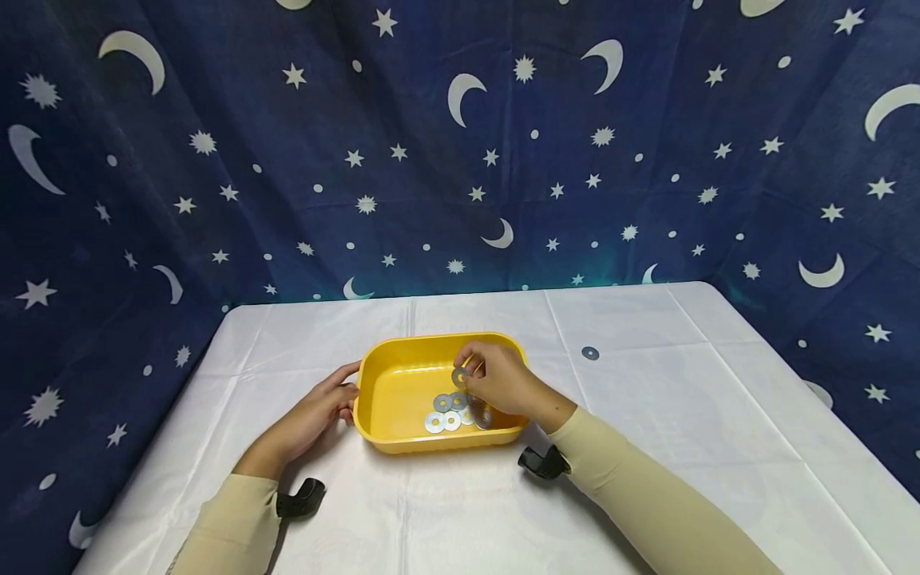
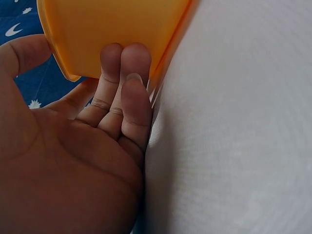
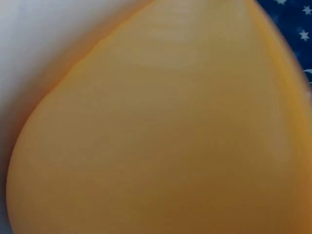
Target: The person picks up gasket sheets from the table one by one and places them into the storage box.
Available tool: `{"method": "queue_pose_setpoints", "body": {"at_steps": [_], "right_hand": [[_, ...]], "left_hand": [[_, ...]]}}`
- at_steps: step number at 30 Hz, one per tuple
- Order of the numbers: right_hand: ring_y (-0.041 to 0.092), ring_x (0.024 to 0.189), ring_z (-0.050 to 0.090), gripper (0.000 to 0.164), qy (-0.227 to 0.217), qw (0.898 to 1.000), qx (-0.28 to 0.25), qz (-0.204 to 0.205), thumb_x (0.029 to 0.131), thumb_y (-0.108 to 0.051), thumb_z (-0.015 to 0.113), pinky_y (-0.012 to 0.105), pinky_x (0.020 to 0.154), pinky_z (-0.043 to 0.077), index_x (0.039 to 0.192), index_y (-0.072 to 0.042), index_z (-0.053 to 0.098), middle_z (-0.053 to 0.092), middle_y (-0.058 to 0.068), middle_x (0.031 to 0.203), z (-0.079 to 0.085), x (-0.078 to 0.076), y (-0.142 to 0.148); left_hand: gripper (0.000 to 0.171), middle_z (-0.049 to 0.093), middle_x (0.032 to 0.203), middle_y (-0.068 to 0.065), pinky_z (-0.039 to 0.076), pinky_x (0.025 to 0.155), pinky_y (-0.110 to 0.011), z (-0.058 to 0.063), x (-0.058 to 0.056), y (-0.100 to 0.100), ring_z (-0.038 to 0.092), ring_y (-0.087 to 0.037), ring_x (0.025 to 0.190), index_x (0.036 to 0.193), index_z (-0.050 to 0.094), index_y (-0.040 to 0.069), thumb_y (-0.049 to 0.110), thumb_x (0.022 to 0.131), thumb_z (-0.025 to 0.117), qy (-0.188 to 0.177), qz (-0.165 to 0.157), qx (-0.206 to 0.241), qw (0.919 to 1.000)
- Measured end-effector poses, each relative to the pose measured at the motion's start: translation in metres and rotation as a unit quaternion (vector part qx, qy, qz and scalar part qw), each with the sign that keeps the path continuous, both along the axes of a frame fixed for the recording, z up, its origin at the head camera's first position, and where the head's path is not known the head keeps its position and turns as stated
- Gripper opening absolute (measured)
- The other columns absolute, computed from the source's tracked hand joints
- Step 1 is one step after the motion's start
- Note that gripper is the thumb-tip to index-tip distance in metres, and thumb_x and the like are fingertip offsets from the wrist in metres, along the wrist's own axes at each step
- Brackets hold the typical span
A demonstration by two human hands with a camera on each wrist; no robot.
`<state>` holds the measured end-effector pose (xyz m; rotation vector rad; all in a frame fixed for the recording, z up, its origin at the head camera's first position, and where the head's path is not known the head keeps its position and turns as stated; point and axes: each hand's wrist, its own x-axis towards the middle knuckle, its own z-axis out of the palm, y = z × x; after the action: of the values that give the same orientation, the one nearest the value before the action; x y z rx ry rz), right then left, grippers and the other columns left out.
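A yellow rectangular tray [image 1: 391,399] stands on the white-covered table. Several flat silver washers [image 1: 429,421] lie in its right half, some overlapping. Over them my right hand [image 1: 506,382] reaches across the right rim and pinches a washer [image 1: 455,377] between thumb and fingertips, tilted above the tray floor. My left hand [image 1: 309,419] rests against the tray's left end. In the left wrist view its fingertips [image 2: 135,57] touch the outer wall, some fingers bent. The right wrist view shows the tray wall [image 3: 161,136] up close, with the right hand hidden.
A lone grey washer [image 1: 596,354] lies on the white tablecloth [image 1: 690,399], right of the tray. Behind the table hangs a dark blue curtain [image 1: 417,104] with moons and stars. A black wrist device [image 1: 542,462] sits at the right cuff, another [image 1: 302,499] at the left.
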<state>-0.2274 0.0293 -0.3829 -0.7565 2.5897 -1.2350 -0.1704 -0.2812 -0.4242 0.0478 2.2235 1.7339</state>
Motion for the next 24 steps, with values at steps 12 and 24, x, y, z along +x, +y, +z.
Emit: {"method": "queue_pose_setpoints", "body": {"at_steps": [12,24], "right_hand": [[0.015,0.074,0.057,0.015,0.012,0.997,0.076,-0.011,0.088,0.001,0.067,0.026,0.069,0.05,0.1,-0.009,0.068,0.065,0.004,0.083,-0.016,-0.011,-0.008],[0.017,0.079,0.057,0.02,0.021,0.989,0.146,-0.019,0.088,0.003,0.065,0.033,0.082,0.053,0.104,-0.008,0.069,0.066,0.006,0.09,-0.017,-0.011,-0.011]], "left_hand": [[0.058,0.054,0.092,-0.005,0.047,0.077,-0.021,0.002,0.0,0.0,0.052,-0.015,0.079,0.155,0.027,0.011,0.022,0.102,0.045,0.002,-0.002,-0.008,1.0],[0.058,0.057,0.099,-0.007,0.047,0.082,-0.021,0.001,0.001,0.001,0.055,-0.016,0.078,0.155,0.029,0.014,0.021,0.1,0.048,0.001,0.003,-0.023,0.9997]]}}
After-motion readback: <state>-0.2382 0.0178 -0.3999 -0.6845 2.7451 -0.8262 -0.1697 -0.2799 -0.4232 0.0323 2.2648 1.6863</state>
